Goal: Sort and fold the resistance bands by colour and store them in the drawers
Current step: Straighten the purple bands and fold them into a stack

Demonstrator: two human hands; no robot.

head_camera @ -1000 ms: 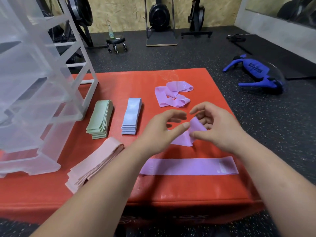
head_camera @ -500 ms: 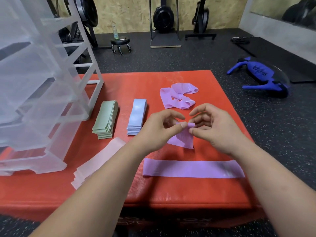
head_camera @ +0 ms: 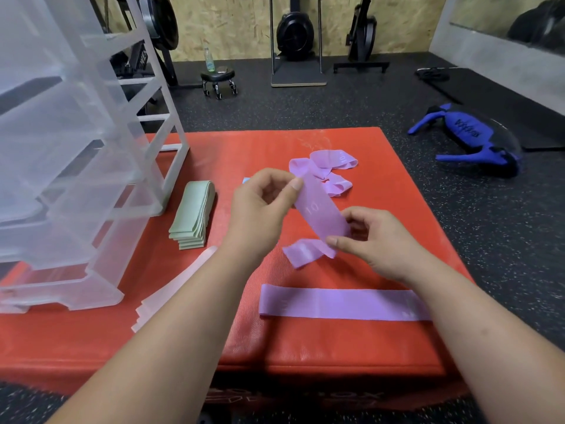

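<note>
Pinching the purple band [head_camera: 318, 212] at its far end, the left hand [head_camera: 263, 209] holds it between thumb and curled fingers. The right hand [head_camera: 376, 240] nips it lower down between thumb and forefinger, so a short stretch runs slanted in the air above the red mat [head_camera: 229, 154], and the loose tail droops and seems to touch the mat. The step in hand looks like flattening this band for folding. To do it well, draw the two grips gently apart until the twist at the tail falls out and keep both layers edge on edge. Then lay it squarely on the flat purple band [head_camera: 336, 302] nearest the person, so the pile matches the neat green stack [head_camera: 192, 215] and pink stack [head_camera: 171, 289]. A tangled purple heap [head_camera: 327, 169] lies at the far side. A sliver of pale blue [head_camera: 246, 180] shows behind the left hand, too little to say what it is. The clear drawers [head_camera: 76, 148] stand on the mat's left.
</note>
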